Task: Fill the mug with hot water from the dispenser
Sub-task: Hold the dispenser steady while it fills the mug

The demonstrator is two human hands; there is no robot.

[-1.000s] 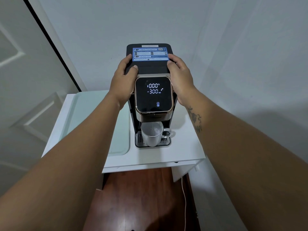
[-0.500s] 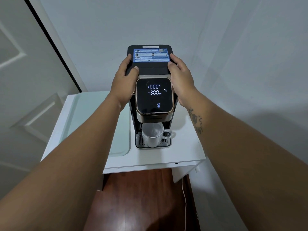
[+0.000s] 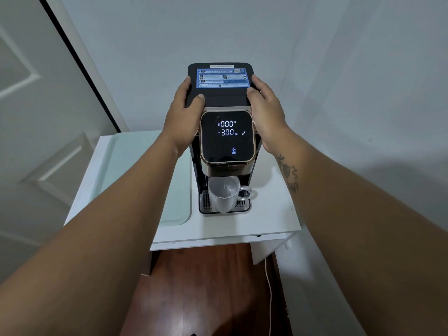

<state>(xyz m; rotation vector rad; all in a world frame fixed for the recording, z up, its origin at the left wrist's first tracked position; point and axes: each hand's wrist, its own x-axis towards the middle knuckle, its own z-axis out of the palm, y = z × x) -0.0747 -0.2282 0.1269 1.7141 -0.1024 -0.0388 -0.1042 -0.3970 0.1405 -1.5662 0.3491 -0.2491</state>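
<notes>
A black water dispenser with a lit square display stands on a white cabinet. A white mug sits on its drip tray under the spout, handle to the right. A thin stream of water falls into the mug. My left hand rests against the dispenser's left side with the thumb on its top. My right hand presses flat on the right side. Both hands clasp the dispenser's body.
A pale green glass panel covers the cabinet's left part. A white door stands at the left, and walls close in behind and at the right. A white cable hangs down over the brown wooden floor.
Both hands stay in the same place on the dispenser. A water stream is now visible falling into the mug, and the display's small indicator has shifted.
</notes>
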